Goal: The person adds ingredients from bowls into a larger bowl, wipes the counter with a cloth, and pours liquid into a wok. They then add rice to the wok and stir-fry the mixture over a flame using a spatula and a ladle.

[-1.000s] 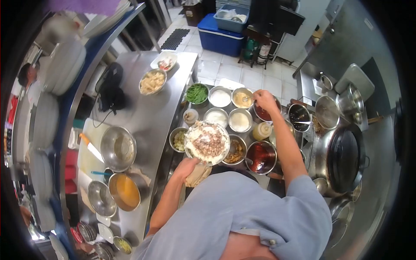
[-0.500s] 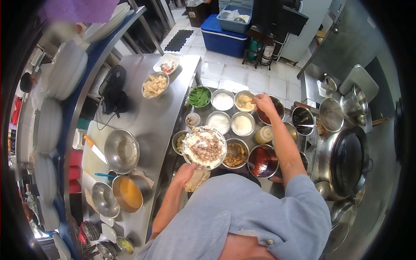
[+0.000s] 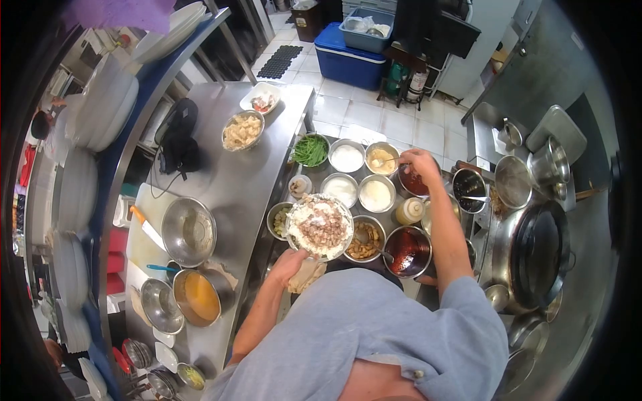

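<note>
My left hand (image 3: 289, 265) grips the near edge of a metal bowl (image 3: 319, 227) heaped with white food and brown diced pieces. My right hand (image 3: 419, 163) is closed on a spoon (image 3: 391, 160), whose tip rests in a container of pale yellow paste (image 3: 380, 155). Around them are containers of white powder (image 3: 347, 158), chopped greens (image 3: 310, 150), dark red sauce (image 3: 409, 251) and browned pieces (image 3: 363, 240). A squeeze bottle (image 3: 409, 210) stands between the sauce and the powders. A beige cloth (image 3: 307, 275) lies beside my left hand.
On the steel counter (image 3: 221, 167) at left are a knife (image 3: 148, 227), an empty bowl (image 3: 188, 232), a pot of orange liquid (image 3: 200, 297) and a bowl of pale pieces (image 3: 242, 131). A large lidded pot (image 3: 540, 244) stands right. A blue cooler (image 3: 348, 59) is on the floor.
My right hand has shifted slightly right and down, and the spoon now shows more clearly over the pale yellow paste. My left hand still holds the bowl. The whole view has shifted slightly.
</note>
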A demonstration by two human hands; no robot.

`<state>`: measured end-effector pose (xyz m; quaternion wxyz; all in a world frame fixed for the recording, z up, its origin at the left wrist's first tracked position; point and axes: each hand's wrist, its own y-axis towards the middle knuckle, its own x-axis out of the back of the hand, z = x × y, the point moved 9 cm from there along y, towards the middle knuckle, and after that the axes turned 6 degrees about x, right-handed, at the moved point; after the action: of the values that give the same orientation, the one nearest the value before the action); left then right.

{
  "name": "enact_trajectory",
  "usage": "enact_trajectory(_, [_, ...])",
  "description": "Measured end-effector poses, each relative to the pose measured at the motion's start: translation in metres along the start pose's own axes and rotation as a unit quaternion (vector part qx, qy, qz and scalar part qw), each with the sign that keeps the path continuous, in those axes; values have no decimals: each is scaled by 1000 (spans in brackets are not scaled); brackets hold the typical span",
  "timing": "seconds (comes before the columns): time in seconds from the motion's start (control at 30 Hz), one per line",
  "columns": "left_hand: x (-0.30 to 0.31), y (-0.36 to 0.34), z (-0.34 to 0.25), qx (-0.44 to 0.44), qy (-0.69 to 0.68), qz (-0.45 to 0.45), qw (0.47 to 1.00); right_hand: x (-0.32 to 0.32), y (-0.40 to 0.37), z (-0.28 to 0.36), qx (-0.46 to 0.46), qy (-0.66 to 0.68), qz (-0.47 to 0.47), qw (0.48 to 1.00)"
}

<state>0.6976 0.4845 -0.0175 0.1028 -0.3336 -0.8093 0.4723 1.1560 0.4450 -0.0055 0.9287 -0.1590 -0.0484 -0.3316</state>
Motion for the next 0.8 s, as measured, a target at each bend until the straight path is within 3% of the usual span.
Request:
enact_trajectory(0.07, [-1, 2, -3, 2, 10, -1, 1000, 13, -18, 27, 28, 49, 13, 998])
enact_trajectory(0.17, [-10, 30, -21, -136, 64, -15, 989, 25, -58, 82, 69, 91, 44, 992])
enact_trajectory(0.23, [-38, 27, -42, -87, 99, 15, 991, 21, -57, 73, 58, 57, 44, 996])
enact_trajectory(0.33, [-65, 55, -46, -50, 32, 61, 996, 18, -41, 66, 63, -37, 6, 997])
enact_trajectory(0.43, [-77, 26, -52, -87, -27, 56, 994, 15, -55, 74, 123, -48, -3, 991])
enact_trajectory(0.47, [-70, 21, -43, -104, -12, 33, 994, 15, -67, 84, 137, -84, -6, 987])
enact_trajectory(0.53, [-46, 5, -16, -145, 5, -45, 988, 23, -86, 86, 167, -22, -42, 985])
enact_trajectory(0.6, [-23, -43, 9, -179, 2, -110, 978, 28, -83, 65, 217, -53, -1, 975])
enact_trajectory(0.63, [-18, -65, 33, -134, -82, -93, 983, 16, -94, 80, 251, -48, -2, 967])
enact_trajectory(0.67, [-14, -76, 49, -132, -123, -135, 974, 18, -80, 75, 266, -107, 16, 958])
enact_trajectory(0.73, [4, -110, 97, -121, -187, -183, 957, 1, -55, 18, 121, -239, 152, 951])
enact_trajectory(0.8, [20, -145, 136, -127, -275, -243, 922, 14, -25, 4, 157, -164, 130, 965])
